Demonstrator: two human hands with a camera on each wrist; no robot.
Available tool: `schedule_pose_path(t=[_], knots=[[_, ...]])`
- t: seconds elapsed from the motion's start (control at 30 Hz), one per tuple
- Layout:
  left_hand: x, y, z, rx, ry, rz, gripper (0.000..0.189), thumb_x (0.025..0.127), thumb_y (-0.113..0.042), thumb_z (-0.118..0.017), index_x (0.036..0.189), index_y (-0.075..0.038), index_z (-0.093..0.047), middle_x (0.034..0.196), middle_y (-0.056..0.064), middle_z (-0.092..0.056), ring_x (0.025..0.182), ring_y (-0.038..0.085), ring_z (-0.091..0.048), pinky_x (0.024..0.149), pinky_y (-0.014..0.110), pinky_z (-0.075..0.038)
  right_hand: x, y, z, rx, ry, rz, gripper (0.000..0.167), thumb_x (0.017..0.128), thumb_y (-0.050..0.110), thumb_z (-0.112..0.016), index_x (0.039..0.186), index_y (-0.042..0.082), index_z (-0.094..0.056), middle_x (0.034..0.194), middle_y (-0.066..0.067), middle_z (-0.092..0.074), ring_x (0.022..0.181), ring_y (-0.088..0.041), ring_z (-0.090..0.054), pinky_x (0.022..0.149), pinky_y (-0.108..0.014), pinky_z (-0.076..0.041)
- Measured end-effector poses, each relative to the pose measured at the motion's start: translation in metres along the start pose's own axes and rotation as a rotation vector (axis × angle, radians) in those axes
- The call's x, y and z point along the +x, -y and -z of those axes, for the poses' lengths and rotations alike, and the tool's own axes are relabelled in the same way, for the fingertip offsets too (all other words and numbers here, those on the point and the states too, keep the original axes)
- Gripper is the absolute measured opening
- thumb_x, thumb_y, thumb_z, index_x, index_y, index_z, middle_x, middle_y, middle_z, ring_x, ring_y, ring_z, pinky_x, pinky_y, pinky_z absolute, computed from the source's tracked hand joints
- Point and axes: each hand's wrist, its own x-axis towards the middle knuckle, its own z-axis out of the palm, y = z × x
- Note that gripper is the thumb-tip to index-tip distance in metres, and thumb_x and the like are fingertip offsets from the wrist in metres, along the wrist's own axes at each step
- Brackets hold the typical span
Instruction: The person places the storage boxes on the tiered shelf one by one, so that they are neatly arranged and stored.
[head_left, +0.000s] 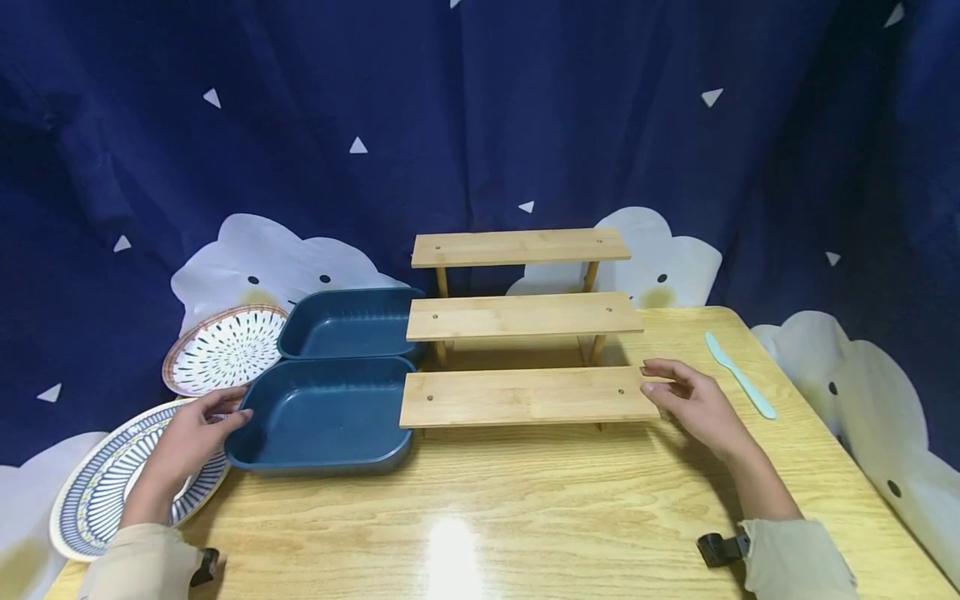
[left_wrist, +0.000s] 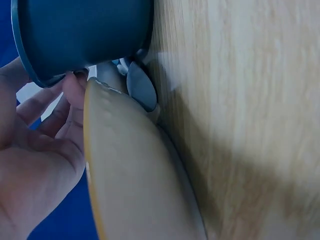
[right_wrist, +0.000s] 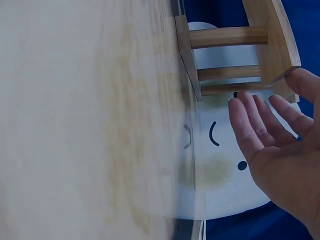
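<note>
My left hand [head_left: 187, 437] is at the left end of the front dark blue tray [head_left: 322, 417], pinching its rim between thumb and fingers. In the left wrist view, fingertips [left_wrist: 75, 87] meet the underside of that rim. A second dark blue tray [head_left: 352, 325] stands right behind it. My right hand [head_left: 697, 408] is by the right end of the bottom board of a three-step bamboo rack [head_left: 525, 396]. Its thumb is close against the board's end, and the other fingers [right_wrist: 245, 130] are loosely bent with nothing in them.
A blue-patterned plate [head_left: 82, 500] lies under my left forearm, and a speckled plate [head_left: 228, 350] is behind it. A pale turquoise knife [head_left: 742, 379] lies near the right edge of the wooden table [head_left: 525, 517]. A dark blue curtain [head_left: 465, 108] hangs behind.
</note>
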Motion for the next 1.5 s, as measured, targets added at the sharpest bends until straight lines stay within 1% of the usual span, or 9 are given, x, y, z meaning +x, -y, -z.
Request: schedule_pose_path(t=[0.13,0.33,0.6,0.7,0.83,0.93,1.2,1.27,1.5], knots=[[-0.001,0.001,0.000,-0.074,-0.007,-0.001,0.045,0.099,-0.009,-0.062,0.137,0.011,-0.052,0.110,0.024,-0.061,0.081,-0.001,-0.054,0.060,0.023,-0.050,-0.002,0.001,0.003,0.091,0.011,-0.017,0.054,0.102,0.027,-0.065,0.144,-0.002,-0.050,0.137,-0.016,-0.058,0.105,-0.001,-0.062,0.083,-0.023,-0.054],[0.000,0.002,-0.001,-0.205,0.002,0.024,0.043,0.098,-0.003,-0.060,0.136,0.015,-0.050,0.099,0.006,-0.055,0.077,0.002,-0.054,0.056,0.026,-0.051,-0.004,0.001,0.006,0.269,0.037,-0.022,0.054,0.099,0.013,-0.069,0.144,-0.008,-0.048,0.125,0.006,-0.063,0.107,-0.004,-0.065,0.086,-0.020,-0.054],[0.003,0.005,-0.001,-0.341,0.014,0.072,0.038,0.095,0.002,-0.062,0.131,0.013,-0.054,0.094,-0.002,-0.052,0.070,0.006,-0.051,0.053,0.025,-0.048,-0.005,0.002,0.009,0.319,0.087,-0.080,0.054,0.100,0.011,-0.066,0.143,-0.013,-0.045,0.121,0.006,-0.061,0.103,-0.008,-0.063,0.081,-0.023,-0.056],[0.003,0.004,0.000,-0.395,0.021,0.068,0.032,0.095,0.003,-0.062,0.126,0.001,-0.062,0.092,-0.003,-0.053,0.065,0.005,-0.048,0.052,0.023,-0.046,-0.004,0.002,0.011,0.345,0.112,-0.106,0.056,0.100,0.011,-0.066,0.144,-0.014,-0.043,0.122,0.006,-0.060,0.104,-0.009,-0.062,0.082,-0.024,-0.055],[0.005,0.005,0.001,-0.556,0.034,0.063,0.037,0.093,0.007,-0.061,0.112,-0.023,-0.070,0.089,-0.005,-0.056,0.062,0.004,-0.049,0.050,0.019,-0.044,-0.003,0.003,0.013,0.390,0.144,-0.128,0.057,0.100,0.009,-0.065,0.145,-0.015,-0.040,0.124,0.008,-0.059,0.106,-0.008,-0.061,0.084,-0.022,-0.054],[0.004,0.008,0.000,-0.697,0.042,0.061,0.045,0.093,0.011,-0.058,0.106,-0.029,-0.072,0.087,-0.005,-0.058,0.066,0.003,-0.054,0.049,0.016,-0.043,-0.002,0.003,0.013,0.421,0.156,-0.139,0.057,0.099,0.008,-0.066,0.145,-0.015,-0.040,0.125,0.009,-0.060,0.106,-0.008,-0.061,0.084,-0.022,-0.054],[0.002,0.021,-0.003,-0.946,0.090,-0.021,0.046,0.099,0.012,-0.050,0.113,-0.024,-0.076,0.096,-0.006,-0.066,0.086,0.005,-0.066,0.054,0.014,-0.047,-0.001,0.004,0.013,0.421,0.163,-0.149,0.057,0.099,0.008,-0.066,0.145,-0.013,-0.041,0.124,0.005,-0.060,0.102,-0.010,-0.061,0.081,-0.023,-0.055],[0.002,0.022,-0.003,-0.981,0.095,-0.042,0.046,0.100,0.012,-0.048,0.114,-0.022,-0.076,0.099,-0.006,-0.067,0.086,0.005,-0.066,0.051,0.013,-0.043,-0.001,0.004,0.013,0.417,0.163,-0.147,0.057,0.099,0.008,-0.066,0.145,-0.014,-0.041,0.125,0.005,-0.060,0.102,-0.010,-0.061,0.082,-0.023,-0.055],[-0.001,0.020,-0.003,-1.136,0.075,-0.075,0.046,0.100,0.017,-0.044,0.115,-0.012,-0.076,0.105,-0.003,-0.069,0.084,0.004,-0.065,0.058,0.012,-0.048,-0.002,0.002,0.013,0.424,0.162,-0.139,0.057,0.099,0.007,-0.065,0.145,-0.015,-0.040,0.126,0.009,-0.059,0.106,-0.009,-0.060,0.084,-0.023,-0.054]])
